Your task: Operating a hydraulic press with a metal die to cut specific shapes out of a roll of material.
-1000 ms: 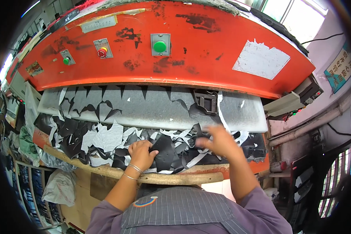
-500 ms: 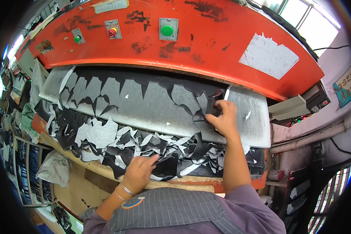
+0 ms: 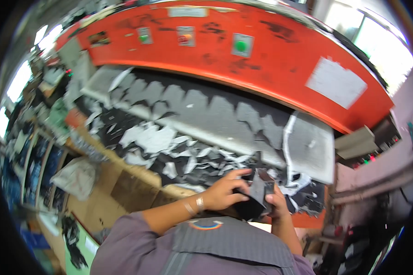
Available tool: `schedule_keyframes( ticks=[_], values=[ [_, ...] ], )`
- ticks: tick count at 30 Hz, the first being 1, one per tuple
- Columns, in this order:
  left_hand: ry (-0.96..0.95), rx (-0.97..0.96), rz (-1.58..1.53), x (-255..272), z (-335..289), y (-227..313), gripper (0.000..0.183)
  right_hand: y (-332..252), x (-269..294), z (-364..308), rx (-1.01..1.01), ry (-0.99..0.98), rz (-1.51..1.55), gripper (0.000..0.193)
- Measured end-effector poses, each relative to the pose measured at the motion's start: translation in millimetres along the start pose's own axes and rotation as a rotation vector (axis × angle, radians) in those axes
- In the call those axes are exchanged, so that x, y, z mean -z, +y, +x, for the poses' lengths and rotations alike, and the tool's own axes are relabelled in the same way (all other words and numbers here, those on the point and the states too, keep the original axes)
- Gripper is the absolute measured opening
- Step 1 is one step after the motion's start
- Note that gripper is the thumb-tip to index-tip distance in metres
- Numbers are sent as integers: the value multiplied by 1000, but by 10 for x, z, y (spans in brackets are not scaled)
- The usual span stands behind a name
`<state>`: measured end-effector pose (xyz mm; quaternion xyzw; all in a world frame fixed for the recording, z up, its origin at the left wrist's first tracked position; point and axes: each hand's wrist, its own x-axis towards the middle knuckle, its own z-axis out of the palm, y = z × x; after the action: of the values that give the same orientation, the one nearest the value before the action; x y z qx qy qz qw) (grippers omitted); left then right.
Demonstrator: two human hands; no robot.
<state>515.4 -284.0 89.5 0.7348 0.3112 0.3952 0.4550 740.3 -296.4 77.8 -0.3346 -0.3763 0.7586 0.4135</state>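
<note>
Down near the lower middle of the view, both forearms come up from the person's purple-grey sleeves and meet just in front of the chest. The left hand (image 3: pixel 224 191) reaches across toward the right, wrist bent, a thin bracelet (image 3: pixel 195 205) around the wrist; its fingers curl over the top of a small stack of dark cut pieces (image 3: pixel 254 199). The right hand (image 3: pixel 278 201) comes up from below, thumb on the near face of the same stack. Both grips are closed around the stack, holding it between them just above the front edge of the worktop (image 3: pixel 137 172). The stack looks black with a grey face turned upward; how many pieces it holds cannot be told.

Behind the hands, the worktop is covered with black and white offcuts (image 3: pixel 170 146), jagged scraps lying loose and overlapping. Farther back lies a long grey sheet (image 3: pixel 225 114) with a toothed edge of cut-outs, running under the big red-orange press head (image 3: pixel 261 64). That head carries green buttons (image 3: pixel 240 45) and a pale patch (image 3: pixel 336 83) on its right. At the left, shelves (image 3: pixel 32 160) hold more material, and a light bag (image 3: pixel 75 176) hangs by the wooden front. Bright windows (image 3: pixel 376 36) show at the upper right.
</note>
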Motion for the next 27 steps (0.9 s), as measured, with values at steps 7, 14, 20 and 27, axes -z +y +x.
schedule_keyframes(
  ticks=[7,14,20,27],
  values=[
    [122,112,-131,-217,-274,230,10,-94,-279,-58,65,-102,-379,58],
    [401,352,25,7,-694,282,14,26,-450,156,436,46,-1076,53],
    [892,420,-373,1188,-1166,217,61,9,-500,157,214,-31,-1560,54],
    [979,401,-436,3337,-2154,-203,32,-242,-1473,850,279,-195,-1748,53]
  ],
)
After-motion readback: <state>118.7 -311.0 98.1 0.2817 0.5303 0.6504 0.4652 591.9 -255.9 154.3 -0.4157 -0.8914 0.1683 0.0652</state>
